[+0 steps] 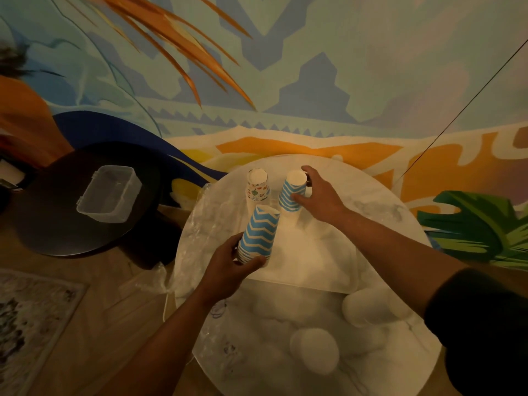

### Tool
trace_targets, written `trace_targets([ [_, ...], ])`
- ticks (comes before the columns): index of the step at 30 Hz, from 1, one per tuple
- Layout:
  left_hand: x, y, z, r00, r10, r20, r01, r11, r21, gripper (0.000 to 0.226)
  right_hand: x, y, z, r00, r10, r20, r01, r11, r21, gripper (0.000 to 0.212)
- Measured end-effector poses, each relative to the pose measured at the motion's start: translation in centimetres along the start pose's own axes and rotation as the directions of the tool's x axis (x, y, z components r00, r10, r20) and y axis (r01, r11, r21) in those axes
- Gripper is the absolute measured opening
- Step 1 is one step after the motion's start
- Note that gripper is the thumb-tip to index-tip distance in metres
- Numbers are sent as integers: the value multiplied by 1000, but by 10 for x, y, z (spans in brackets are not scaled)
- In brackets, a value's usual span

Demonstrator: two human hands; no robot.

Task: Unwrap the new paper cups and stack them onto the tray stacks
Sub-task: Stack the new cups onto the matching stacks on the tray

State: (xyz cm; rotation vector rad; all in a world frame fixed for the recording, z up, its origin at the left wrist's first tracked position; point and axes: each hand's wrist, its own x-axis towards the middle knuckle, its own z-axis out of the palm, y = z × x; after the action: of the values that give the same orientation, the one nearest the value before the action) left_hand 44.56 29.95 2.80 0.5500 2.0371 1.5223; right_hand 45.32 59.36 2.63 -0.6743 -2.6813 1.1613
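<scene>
My left hand (228,265) grips the bottom of a blue-and-white zigzag cup stack (258,234), held tilted above the white tray (314,270). My right hand (317,192) holds a second zigzag stack (291,192) standing upside down at the tray's far side, thumb on its side and fingers round the back. Just left of it stands a stack of cups with small coloured prints (258,190), also upside down and untouched.
The tray lies on a round white table (394,212). Clear plastic wrap (200,224) hangs off the table's left edge. White wrapped cup packs (315,350) (368,307) lie near me. A dark round table (57,224) at left carries a clear plastic box (110,192).
</scene>
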Motion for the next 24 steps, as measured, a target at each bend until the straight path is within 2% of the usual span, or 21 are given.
trace_targets([
  [6, 1, 1, 1, 1000, -15, 11, 15, 1000, -19, 54, 1, 5, 5, 998, 37, 44, -35, 998, -59, 90],
  [8, 1, 3, 1, 1000, -13, 18, 13, 1000, -16, 55, -3, -1, 0, 1000, 12, 9, -12, 996, -86, 89],
  [11, 2, 4, 0, 1000, 2, 16, -2, 1000, -17, 56, -20, -22, -9, 990, -97, -106, 89, 993, -83, 74],
  [14, 4, 7, 1, 1000, 20, 11, -20, 1000, -9, 55, -46, -46, -14, 967, -174, -186, 187, 981, 53, 54],
  [16, 5, 11, 2, 999, 33, 13, -33, 999, -6, 55, -64, -59, -14, 983, -130, -128, 157, 959, 235, 52],
  [18, 7, 13, 3, 999, 41, 24, -41, 999, -2, 54, -80, -66, -11, 998, -57, 35, 39, 925, 377, 65],
  [20, 7, 13, 4, 998, 50, 46, -50, 999, -1, 56, -95, -66, -4, 985, -14, 173, -66, 892, 448, 78],
  [22, 7, 11, 6, 997, 45, 67, -45, 999, -10, 59, -106, -63, 3, 976, -6, 220, -105, 865, 490, 73],
  [24, 6, 8, 8, 995, 40, 86, -40, 999, -6, 61, -112, -59, 7, 979, 2, 204, -105, 864, 493, 66],
])
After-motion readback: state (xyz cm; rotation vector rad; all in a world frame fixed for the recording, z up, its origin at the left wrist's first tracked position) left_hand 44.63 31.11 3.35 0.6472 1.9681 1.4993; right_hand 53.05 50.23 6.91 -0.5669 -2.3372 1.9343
